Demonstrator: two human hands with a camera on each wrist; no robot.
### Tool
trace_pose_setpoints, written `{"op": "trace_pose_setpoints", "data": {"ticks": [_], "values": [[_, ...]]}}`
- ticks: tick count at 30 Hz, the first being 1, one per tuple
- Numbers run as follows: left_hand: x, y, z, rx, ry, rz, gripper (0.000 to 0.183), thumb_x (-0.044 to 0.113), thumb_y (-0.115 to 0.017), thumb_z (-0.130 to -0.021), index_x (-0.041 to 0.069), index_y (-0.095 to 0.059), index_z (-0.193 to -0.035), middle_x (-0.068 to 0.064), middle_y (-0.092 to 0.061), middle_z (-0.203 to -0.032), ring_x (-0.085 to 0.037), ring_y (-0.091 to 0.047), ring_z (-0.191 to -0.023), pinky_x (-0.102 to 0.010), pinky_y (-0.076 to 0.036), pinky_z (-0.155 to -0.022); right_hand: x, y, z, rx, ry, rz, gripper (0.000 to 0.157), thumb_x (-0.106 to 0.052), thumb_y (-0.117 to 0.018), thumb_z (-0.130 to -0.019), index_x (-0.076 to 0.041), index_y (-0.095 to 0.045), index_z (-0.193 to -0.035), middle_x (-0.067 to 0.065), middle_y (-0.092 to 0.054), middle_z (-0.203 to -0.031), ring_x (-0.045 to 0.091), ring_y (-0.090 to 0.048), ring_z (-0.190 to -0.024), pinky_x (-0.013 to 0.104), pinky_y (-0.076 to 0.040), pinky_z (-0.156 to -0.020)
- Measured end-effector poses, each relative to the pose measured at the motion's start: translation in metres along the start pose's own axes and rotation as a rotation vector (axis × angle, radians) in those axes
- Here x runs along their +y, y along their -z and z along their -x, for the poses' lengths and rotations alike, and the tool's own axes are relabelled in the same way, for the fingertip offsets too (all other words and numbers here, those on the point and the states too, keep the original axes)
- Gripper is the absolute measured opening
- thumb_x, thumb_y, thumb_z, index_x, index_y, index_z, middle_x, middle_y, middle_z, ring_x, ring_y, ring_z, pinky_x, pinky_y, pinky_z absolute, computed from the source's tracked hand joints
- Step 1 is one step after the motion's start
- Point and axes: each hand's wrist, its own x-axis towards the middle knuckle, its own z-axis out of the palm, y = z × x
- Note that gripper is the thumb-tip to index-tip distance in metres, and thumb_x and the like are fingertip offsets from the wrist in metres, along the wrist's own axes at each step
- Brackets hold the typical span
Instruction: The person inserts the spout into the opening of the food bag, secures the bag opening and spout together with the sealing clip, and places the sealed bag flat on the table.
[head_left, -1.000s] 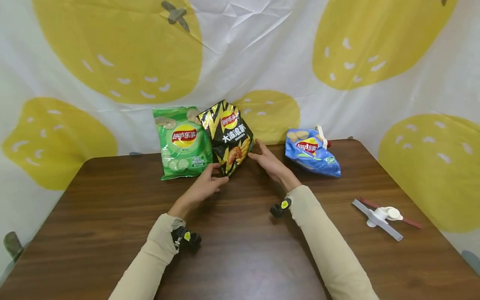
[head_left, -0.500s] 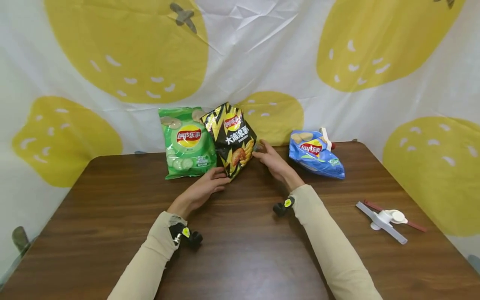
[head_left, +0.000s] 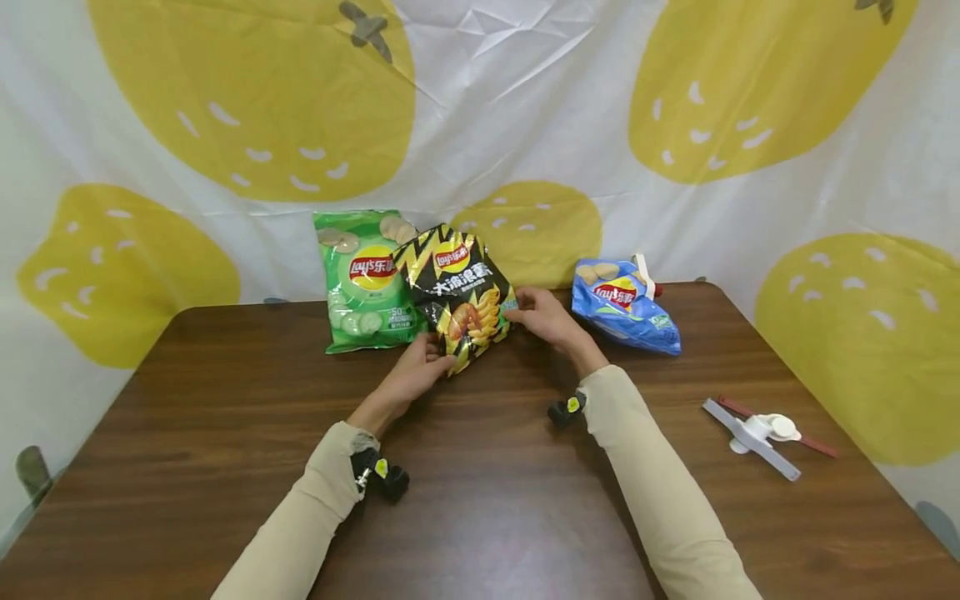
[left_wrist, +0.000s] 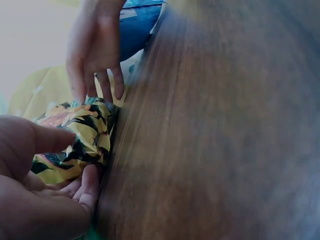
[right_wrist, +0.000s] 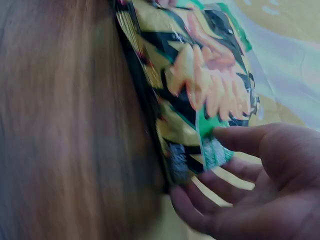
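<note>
A black and yellow chip bag (head_left: 467, 287) stands at the table's back edge, tilted and overlapping the green chip bag (head_left: 360, 292) on its left. My left hand (head_left: 408, 372) pinches its lower left corner; in the left wrist view the thumb (left_wrist: 55, 139) lies on the bag's front, with the fingers around the lower edge. My right hand (head_left: 553, 323) holds the right edge. In the right wrist view, that thumb (right_wrist: 242, 137) presses the front near a green label, while the other fingers reach behind the bag.
A blue chip bag (head_left: 618, 310) with a white and red clip (head_left: 642, 271) at its top stands to the right. Two loose sealing clips (head_left: 761, 435) lie on the right side of the wooden table (head_left: 217, 442). A lemon-patterned cloth (head_left: 517, 108) hangs directly behind.
Both hands have closed on the black bag's edges. Its top has come down and leans slightly left, covering more of the green bag. The blue bag and loose clips stay put.
</note>
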Motion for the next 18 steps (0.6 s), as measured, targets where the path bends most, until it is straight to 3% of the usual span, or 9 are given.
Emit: {"op": "trace_pose_setpoints", "data": {"ticks": [3, 7, 14, 18], "values": [[0.000, 0.000, 0.001, 0.023, -0.015, -0.025, 0.054, 0.006, -0.058, -0.096, -0.010, -0.032, -0.142, -0.030, -0.052, -0.126, -0.035, -0.053, -0.114, -0.035, -0.048, -0.086, -0.004, 0.008, 0.005, -0.022, 0.009, 0.076, 0.016, -0.009, -0.069, -0.092, 0.001, -0.056, -0.092, 0.007, -0.053, -0.087, 0.021, -0.057, -0.081, 0.026, -0.049, -0.069], [0.003, -0.001, 0.001, 0.028, -0.032, -0.039, 0.053, 0.004, -0.058, -0.096, -0.010, -0.034, -0.141, -0.028, -0.055, -0.119, -0.032, -0.056, -0.105, -0.033, -0.047, -0.082, -0.009, 0.020, 0.011, -0.025, 0.039, 0.198, 0.014, -0.011, -0.070, -0.091, 0.000, -0.061, -0.092, 0.009, -0.061, -0.088, 0.028, -0.066, -0.082, 0.030, -0.053, -0.070], [0.006, -0.002, 0.005, 0.045, -0.045, -0.052, 0.057, 0.001, -0.058, -0.095, -0.011, -0.033, -0.145, -0.022, -0.060, -0.097, -0.023, -0.058, -0.080, -0.035, -0.049, -0.073, -0.014, 0.024, 0.032, 0.016, 0.170, 0.411, 0.016, -0.018, -0.069, -0.092, -0.004, -0.064, -0.087, 0.006, -0.063, -0.080, 0.020, -0.054, -0.073, 0.035, -0.044, -0.069], [0.009, 0.001, 0.018, 0.047, -0.087, -0.046, 0.058, 0.000, -0.059, -0.095, -0.012, -0.033, -0.145, -0.026, -0.063, -0.102, -0.024, -0.062, -0.083, -0.037, -0.053, -0.074, -0.024, 0.024, 0.053, 0.045, 0.254, 0.450, 0.016, -0.019, -0.068, -0.094, -0.006, -0.061, -0.087, 0.004, -0.057, -0.073, 0.019, -0.050, -0.066, 0.035, -0.041, -0.063]]}}
